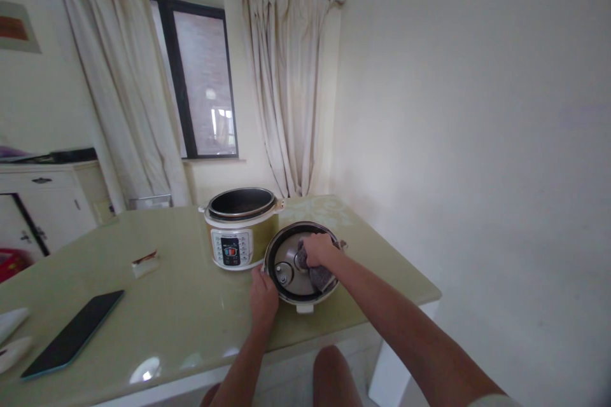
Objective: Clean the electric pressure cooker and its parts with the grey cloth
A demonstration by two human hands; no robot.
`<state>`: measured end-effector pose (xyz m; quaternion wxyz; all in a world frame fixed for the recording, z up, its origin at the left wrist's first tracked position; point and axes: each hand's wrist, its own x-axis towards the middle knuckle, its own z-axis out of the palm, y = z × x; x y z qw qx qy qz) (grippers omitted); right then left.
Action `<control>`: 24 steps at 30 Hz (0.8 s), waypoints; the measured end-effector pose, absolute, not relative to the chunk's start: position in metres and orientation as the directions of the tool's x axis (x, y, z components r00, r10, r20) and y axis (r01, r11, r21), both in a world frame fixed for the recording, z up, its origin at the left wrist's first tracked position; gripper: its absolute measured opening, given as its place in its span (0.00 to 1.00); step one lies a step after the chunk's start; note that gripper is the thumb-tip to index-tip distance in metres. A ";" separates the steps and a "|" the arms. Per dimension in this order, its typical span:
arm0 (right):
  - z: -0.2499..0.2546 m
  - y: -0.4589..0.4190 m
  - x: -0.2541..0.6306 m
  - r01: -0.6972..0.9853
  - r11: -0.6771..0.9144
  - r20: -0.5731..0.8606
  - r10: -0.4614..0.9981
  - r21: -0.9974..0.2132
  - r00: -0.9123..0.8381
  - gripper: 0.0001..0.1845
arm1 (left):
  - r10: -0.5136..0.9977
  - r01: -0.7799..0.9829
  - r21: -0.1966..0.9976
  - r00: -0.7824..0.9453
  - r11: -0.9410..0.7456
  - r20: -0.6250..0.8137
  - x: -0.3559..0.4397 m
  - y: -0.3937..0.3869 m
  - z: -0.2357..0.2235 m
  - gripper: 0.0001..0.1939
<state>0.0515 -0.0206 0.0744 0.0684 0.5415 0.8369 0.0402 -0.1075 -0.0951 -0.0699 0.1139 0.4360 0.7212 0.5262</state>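
The round lid of an electric pressure cooker (294,292) lies with its metal inner side up near the table's front edge. My left hand (264,297) grips the lid's left rim. Bunched in my right hand (319,249) is a dark grey cloth (321,278), pressed against the lid's inner face, right of a small round valve part. Just behind and left of the lid stands the white and gold cooker body (265,236), uncovered, its dark inner pot showing at the top and its control panel facing me.
On the glossy green table (191,311), a dark tablet (74,334) lies at the left, beside white objects cut off by the frame. A small white packet (145,263) sits farther back. A wall (477,140) borders the right side; curtains (291,76) and a window are behind.
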 end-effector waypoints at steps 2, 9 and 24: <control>0.071 -0.029 0.045 0.860 0.491 -0.170 0.867 0.137 -0.468 0.32 | 0.758 0.507 0.859 -0.589 0.078 0.278 -0.107 -0.096 -0.068 0.14; 0.050 -0.041 0.023 0.813 0.576 -0.144 0.815 0.087 -0.562 0.33 | 0.763 0.507 0.862 -0.556 -0.004 0.331 -0.110 -0.095 -0.072 0.13; 0.070 -0.001 0.021 0.951 0.302 0.238 0.921 0.060 -0.307 0.19 | 0.719 0.573 0.818 -0.545 -0.055 0.430 -0.109 -0.083 -0.089 0.17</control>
